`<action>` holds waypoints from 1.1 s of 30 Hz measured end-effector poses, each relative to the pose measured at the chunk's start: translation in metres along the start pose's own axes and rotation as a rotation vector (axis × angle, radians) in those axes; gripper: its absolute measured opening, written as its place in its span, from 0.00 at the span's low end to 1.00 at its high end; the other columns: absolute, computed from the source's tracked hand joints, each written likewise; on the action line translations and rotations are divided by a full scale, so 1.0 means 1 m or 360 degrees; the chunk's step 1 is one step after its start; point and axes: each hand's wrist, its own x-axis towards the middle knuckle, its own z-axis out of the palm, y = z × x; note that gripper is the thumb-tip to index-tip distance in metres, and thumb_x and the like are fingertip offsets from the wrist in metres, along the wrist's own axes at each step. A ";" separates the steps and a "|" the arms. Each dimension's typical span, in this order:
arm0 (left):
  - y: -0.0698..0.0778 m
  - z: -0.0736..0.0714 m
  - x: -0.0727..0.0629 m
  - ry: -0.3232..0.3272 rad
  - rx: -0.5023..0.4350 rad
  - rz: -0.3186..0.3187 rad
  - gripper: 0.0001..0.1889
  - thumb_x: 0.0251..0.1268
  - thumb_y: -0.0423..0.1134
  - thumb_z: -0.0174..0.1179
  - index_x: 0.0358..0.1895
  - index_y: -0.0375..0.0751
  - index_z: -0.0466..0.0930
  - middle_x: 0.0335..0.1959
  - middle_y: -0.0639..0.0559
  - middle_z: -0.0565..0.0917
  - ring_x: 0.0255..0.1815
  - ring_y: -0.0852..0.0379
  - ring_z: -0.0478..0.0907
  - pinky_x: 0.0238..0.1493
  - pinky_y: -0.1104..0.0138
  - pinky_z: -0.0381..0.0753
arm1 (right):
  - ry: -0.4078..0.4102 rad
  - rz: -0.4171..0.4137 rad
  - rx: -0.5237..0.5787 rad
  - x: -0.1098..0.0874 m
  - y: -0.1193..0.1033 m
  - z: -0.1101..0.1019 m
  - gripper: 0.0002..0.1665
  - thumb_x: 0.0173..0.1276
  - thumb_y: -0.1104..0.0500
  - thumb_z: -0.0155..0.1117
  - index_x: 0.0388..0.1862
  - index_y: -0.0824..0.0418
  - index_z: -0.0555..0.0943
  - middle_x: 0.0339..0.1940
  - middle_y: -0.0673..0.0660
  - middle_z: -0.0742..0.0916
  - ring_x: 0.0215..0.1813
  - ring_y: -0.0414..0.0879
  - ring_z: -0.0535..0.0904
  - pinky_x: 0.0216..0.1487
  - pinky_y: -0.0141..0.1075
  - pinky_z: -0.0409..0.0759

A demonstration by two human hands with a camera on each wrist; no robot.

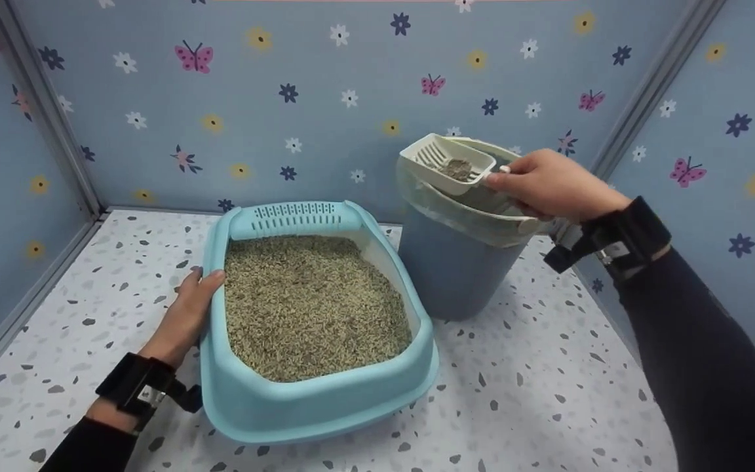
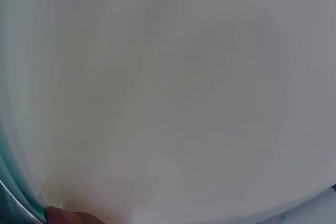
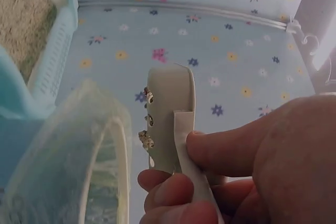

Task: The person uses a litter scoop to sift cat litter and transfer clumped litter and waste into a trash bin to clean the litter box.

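My right hand [image 1: 551,183] grips the handle of a pale slotted litter scoop [image 1: 423,154] above the opening of a lined bin. A grey-brown clump of litter [image 1: 458,169] lies in the scoop, near its handle end. In the right wrist view the scoop [image 3: 170,114] appears edge-on, with crumbs stuck at its slots and the thumb [image 3: 220,153] pressed along the handle. With my left hand [image 1: 187,311] I hold the left rim of a light blue litter box [image 1: 318,406], thumb over the edge. Grainy litter [image 1: 312,308] fills the box.
The blue-grey bin [image 1: 456,275], its translucent liner [image 1: 456,219] folded over the rim, stands right behind the litter box. Flower-patterned walls [image 1: 325,151] enclose the speckled tabletop [image 1: 528,387] at the back and both sides.
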 end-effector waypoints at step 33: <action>-0.001 -0.002 -0.001 -0.0048 0.0014 -0.0096 0.53 0.86 0.71 0.44 0.92 0.40 0.28 0.82 0.27 0.55 0.74 0.34 0.67 0.71 0.49 0.70 | 0.0876 -0.0607 -0.1958 0.029 0.032 0.032 0.17 0.83 0.65 0.67 0.29 0.68 0.80 0.26 0.61 0.78 0.24 0.54 0.76 0.27 0.48 0.84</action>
